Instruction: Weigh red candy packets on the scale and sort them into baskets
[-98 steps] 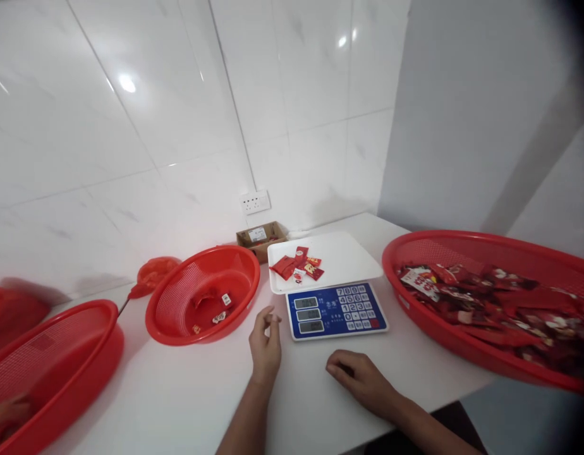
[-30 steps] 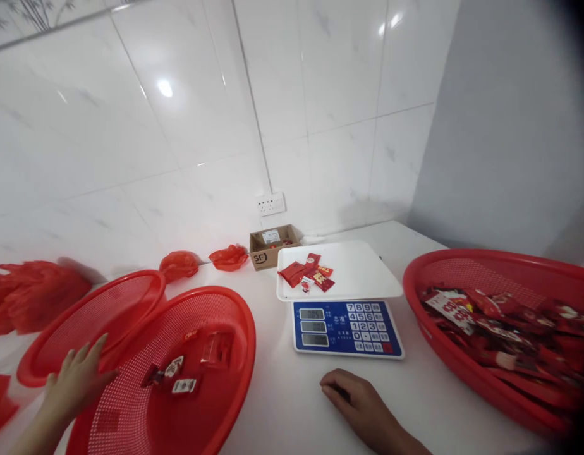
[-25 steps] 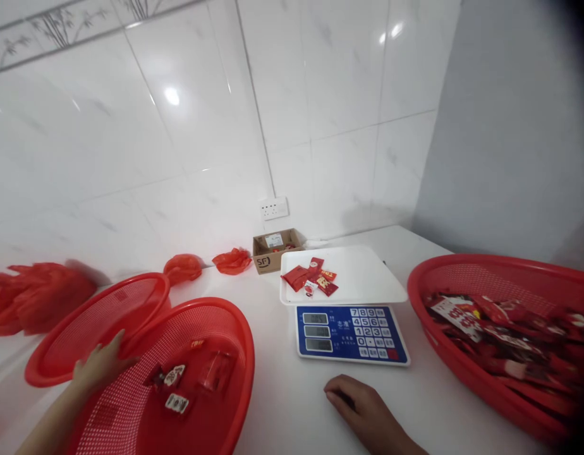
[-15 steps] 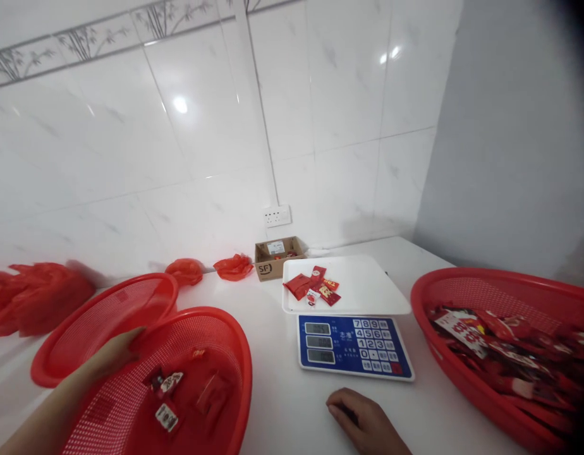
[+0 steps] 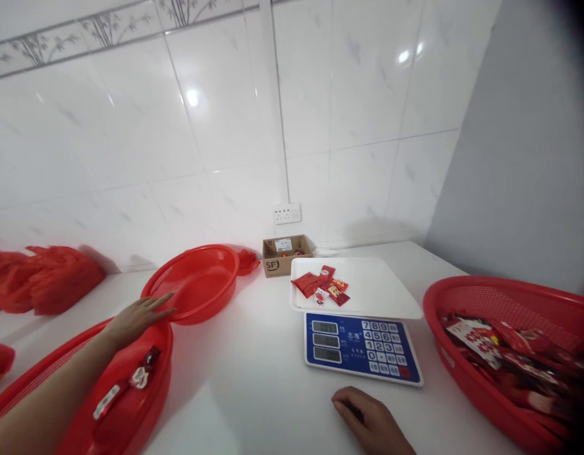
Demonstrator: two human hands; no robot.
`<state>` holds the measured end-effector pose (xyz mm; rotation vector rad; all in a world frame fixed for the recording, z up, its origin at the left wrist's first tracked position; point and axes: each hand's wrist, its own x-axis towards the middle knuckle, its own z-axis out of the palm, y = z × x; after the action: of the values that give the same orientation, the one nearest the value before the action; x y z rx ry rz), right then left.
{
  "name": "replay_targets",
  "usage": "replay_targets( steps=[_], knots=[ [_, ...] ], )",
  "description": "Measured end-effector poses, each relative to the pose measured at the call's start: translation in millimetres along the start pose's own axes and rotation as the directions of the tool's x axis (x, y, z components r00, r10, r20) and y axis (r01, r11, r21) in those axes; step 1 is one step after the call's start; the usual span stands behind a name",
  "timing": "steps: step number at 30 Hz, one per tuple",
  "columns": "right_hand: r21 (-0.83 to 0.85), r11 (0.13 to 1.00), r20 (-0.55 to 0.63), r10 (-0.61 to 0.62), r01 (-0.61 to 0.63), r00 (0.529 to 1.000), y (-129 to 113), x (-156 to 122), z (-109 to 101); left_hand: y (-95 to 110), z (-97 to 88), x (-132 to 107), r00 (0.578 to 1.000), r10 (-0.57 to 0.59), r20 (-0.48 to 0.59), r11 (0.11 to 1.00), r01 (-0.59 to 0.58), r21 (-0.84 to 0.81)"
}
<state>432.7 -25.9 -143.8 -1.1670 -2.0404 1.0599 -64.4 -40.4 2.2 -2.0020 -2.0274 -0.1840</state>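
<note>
My left hand (image 5: 143, 316) reaches over the near red basket (image 5: 167, 363) with its fingers stretched out, the tips at the wall of a second red basket (image 5: 200, 287) behind it. Whether they touch that wall I cannot tell. In the near basket lie a few wrapped pieces (image 5: 140, 378). My right hand (image 5: 370, 417) rests on the white table with its fingers curled in, and nothing shows in it. Just beyond is a digital scale (image 5: 358, 347) with a white tray (image 5: 377, 287). Several red packets (image 5: 337, 294) lie on the tray's left part.
A large red basket (image 5: 444, 303) full of red wrapped packets (image 5: 519, 354) stands at the right. Behind the scale is a small cardboard box (image 5: 277, 265), below a wall socket (image 5: 287, 213). Red plastic bags (image 5: 59, 284) lie at the far left by the tiled wall.
The far basket has moved right and back, towards the cardboard box. The near basket has shifted left. My left hand now extends forward with spread fingers; my right hand stays by the scale.
</note>
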Motion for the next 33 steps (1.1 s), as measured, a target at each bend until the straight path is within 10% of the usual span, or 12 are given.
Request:
replay_targets(
  steps=[7, 16, 25, 33],
  knots=[
    [0.020, 1.000, -0.047, -0.002, 0.003, 0.999, -0.3, -0.8, 2.9, 14.7, -15.4, 17.8, 0.988, -0.149, 0.040, 0.986, 0.146, 0.079],
    [0.007, 1.000, -0.039, -0.015, 0.015, 0.999, -0.4, -0.1, 1.6, 155.8, 20.9, 12.4, 0.999, -0.035, 0.039, 0.986, 0.041, -0.162],
    [0.028, 0.999, -0.085, -0.016, 0.019, 0.996, -12.9, 7.5, -6.3, 205.9, 56.9, -20.5, 0.928, -0.096, -0.360, 0.976, 0.016, -0.219],
    [-0.335, 0.929, -0.349, -0.275, 0.154, 0.896, -59.7, 105.5, -71.2, 219.0, 77.2, -24.0, 0.789, -0.192, -0.583, 0.976, 0.091, -0.199]
  ],
)
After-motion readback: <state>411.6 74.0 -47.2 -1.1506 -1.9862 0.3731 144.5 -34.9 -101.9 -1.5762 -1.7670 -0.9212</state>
